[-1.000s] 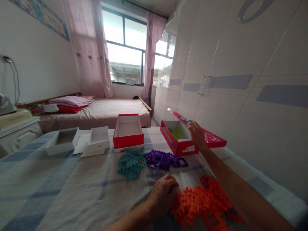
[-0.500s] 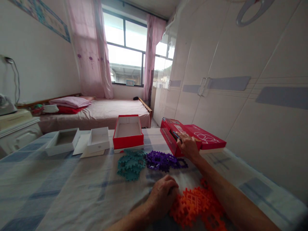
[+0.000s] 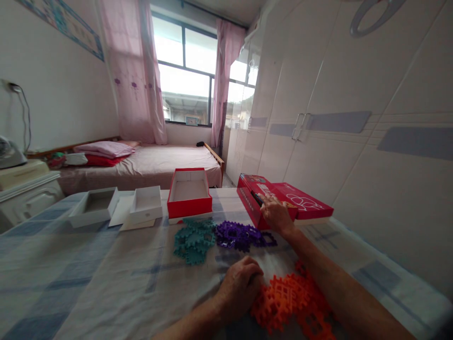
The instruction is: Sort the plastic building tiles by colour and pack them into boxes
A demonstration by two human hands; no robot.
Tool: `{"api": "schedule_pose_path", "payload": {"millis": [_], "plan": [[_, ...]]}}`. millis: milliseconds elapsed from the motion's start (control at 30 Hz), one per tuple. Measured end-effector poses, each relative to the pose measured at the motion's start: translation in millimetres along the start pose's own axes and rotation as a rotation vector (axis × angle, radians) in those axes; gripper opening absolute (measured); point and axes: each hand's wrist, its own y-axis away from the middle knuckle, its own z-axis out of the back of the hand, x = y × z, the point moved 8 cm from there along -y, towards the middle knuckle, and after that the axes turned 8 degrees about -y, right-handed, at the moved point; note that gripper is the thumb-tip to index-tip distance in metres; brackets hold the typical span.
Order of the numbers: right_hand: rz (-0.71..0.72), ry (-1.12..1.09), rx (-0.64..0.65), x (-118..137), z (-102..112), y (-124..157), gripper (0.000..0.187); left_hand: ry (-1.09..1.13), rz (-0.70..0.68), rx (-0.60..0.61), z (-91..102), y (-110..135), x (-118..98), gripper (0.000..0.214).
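My right hand (image 3: 275, 211) lies palm down on the closed lid of a red box (image 3: 253, 194) at the table's far right, fingers pressed flat on the lid. My left hand (image 3: 241, 283) rests curled on the cloth, its fingers against a pile of orange interlocking plastic pieces (image 3: 290, 302). Whether it holds a piece is hidden. Beyond it lie a purple pile (image 3: 240, 234) and a teal pile (image 3: 193, 238).
An open, empty red box (image 3: 188, 192) stands mid-table, with two white open boxes (image 3: 146, 203) (image 3: 94, 206) to its left. A second red lid or box (image 3: 307, 202) lies beside the closed one. White wardrobe doors (image 3: 354, 118) run along the right; a bed (image 3: 148, 165) lies behind.
The red box was open with green pieces inside and its lid raised under my right hand. The lid has come down and my right hand now lies on it. My left hand stayed put.
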Motion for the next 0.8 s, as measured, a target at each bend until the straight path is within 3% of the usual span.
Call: {"api": "schedule_pose_path", "payload": {"millis": [567, 633, 700, 800], "plan": [[-0.010, -0.008, 0.267, -1, -19, 0, 0.065, -0.037, -0.045, -0.015, 0.4, 3, -2, 0.023], [-0.003, 0.005, 0.211, 3, -10, -4, 0.064, -0.033, -0.054, -0.023, -0.4, 3, -1, 0.023], [0.038, 0.006, 0.051, 18, 6, -9, 0.062, -0.032, -0.059, -0.033, -1.0, 2, 1, 0.023], [0.188, -0.121, -0.092, 66, 20, -11, 0.055, -0.048, -0.046, -0.033, -2.5, 0, 4, 0.024]]}}
